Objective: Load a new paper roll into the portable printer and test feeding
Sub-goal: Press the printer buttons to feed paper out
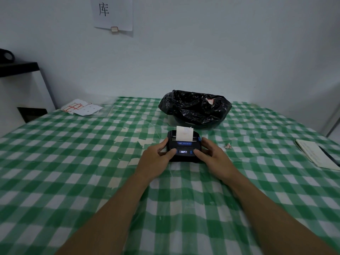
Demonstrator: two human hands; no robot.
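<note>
Both forearms enter from the bottom of the frame and meet at the printer (pixel 184 147), which sits on the checked tablecloth (pixel 73 162) just right of centre. Left hand (pixel 156 157) clasps its left end, right hand (pixel 211 155) its right end, thumbs on the front panel. Paper strip (pixel 184 133) stands upright from the slot, directly beyond both thumbs. Right thumb appears nearer the blue button; feed test judged under way.

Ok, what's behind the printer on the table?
Directly behind the printer sits a bin lined with a black plastic bag, on the checked tablecloth. The paper strip sticking up covers a little of its base; the bin's contents aren't visible.
</note>
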